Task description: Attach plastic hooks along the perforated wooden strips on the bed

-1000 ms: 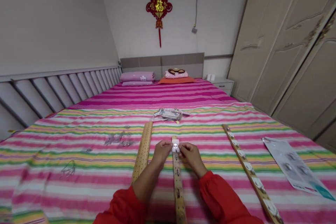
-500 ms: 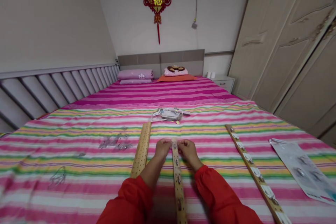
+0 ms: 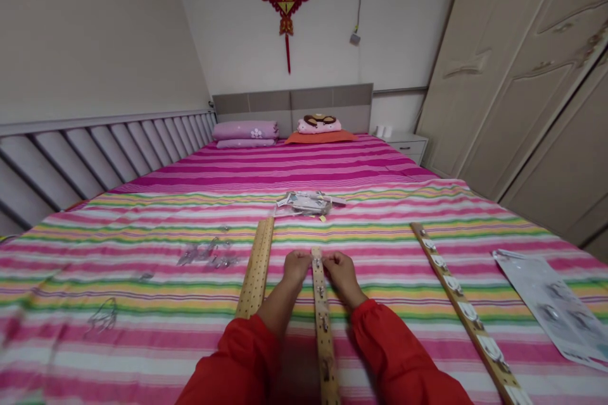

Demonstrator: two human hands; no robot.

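A narrow wooden strip (image 3: pixel 324 345) with a row of holes lies lengthwise before me, and several small metal fittings sit along it. At its far end, my left hand (image 3: pixel 297 266) is closed in a pinch at the left edge. My right hand (image 3: pixel 341 271) pinches from the right edge. Between the fingertips is a small clear plastic piece (image 3: pixel 317 260) lying over the strip by the farthest fitting; its exact form is too small to tell. Left of my left hand rest wider wooden strips (image 3: pixel 256 266) with holes.
On the right lies another wooden strip (image 3: pixel 451 294) carrying white pieces and metal fittings, beside a clear plastic package (image 3: pixel 551 304). Small clear packets (image 3: pixel 209 253) and a thin tangled loop (image 3: pixel 103 315) lie left. A plastic-wrapped bundle (image 3: pixel 308 203) lies beyond my hands.
The clear piece has come down lower, leaving the strip's far tip more exposed. Both hands stay pinched at that end. The view has shifted slightly.
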